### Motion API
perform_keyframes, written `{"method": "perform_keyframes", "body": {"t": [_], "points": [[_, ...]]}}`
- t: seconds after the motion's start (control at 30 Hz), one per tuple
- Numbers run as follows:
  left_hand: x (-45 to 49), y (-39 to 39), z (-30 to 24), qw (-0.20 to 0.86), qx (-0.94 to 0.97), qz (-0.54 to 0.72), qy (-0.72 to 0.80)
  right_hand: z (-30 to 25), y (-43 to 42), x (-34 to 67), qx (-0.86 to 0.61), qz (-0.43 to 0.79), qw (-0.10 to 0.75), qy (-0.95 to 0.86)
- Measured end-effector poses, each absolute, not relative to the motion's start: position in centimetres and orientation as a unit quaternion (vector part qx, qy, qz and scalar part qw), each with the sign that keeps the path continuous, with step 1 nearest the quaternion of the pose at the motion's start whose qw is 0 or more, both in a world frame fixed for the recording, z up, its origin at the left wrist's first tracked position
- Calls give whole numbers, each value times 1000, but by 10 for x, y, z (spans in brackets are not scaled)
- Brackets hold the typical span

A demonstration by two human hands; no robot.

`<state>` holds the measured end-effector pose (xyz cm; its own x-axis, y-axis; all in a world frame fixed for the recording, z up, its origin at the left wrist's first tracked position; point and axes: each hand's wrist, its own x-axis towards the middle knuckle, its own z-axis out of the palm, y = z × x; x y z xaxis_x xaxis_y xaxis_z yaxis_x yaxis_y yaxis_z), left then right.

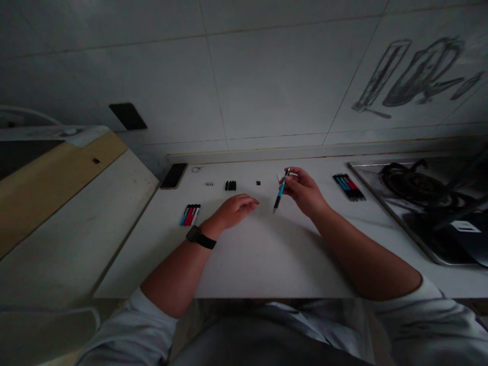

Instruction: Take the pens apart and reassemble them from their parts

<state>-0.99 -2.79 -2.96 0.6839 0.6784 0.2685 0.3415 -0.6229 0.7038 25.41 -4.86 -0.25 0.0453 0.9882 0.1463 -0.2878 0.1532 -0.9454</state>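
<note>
My right hand point(303, 190) is closed round a blue and black pen point(280, 192), held tilted above the worktop with its tip down. A thin pale piece shows beside the pen near my fingers; I cannot tell whether it belongs to it. My left hand point(234, 210) lies on the worktop with its fingers stretched loosely, holding nothing. Beyond it are several black pen grips point(230, 185), a group of small springs point(209, 184) and some tiny dark parts point(258, 183). Coloured pen barrels point(189, 215) lie side by side to its left.
A row of assembled-looking pens point(348, 187) lies at the right, beside a gas stove point(404, 203). A phone point(174, 176) and a small ring-shaped item point(196, 169) are at the back left. A pale cabinet point(87, 203) borders the white worktop point(267, 259); a tiled wall stands behind.
</note>
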Motion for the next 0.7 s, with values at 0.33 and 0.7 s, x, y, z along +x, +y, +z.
{"method": "perform_keyframes", "body": {"t": [0.33, 0.7], "points": [[-10, -29, -29, 286, 872, 249, 309, -7, -39, 265, -407, 445, 641, -474], [-9, -29, -31, 266, 881, 239, 309, -11, -35, 271, -434, 418, 616, -507]]}}
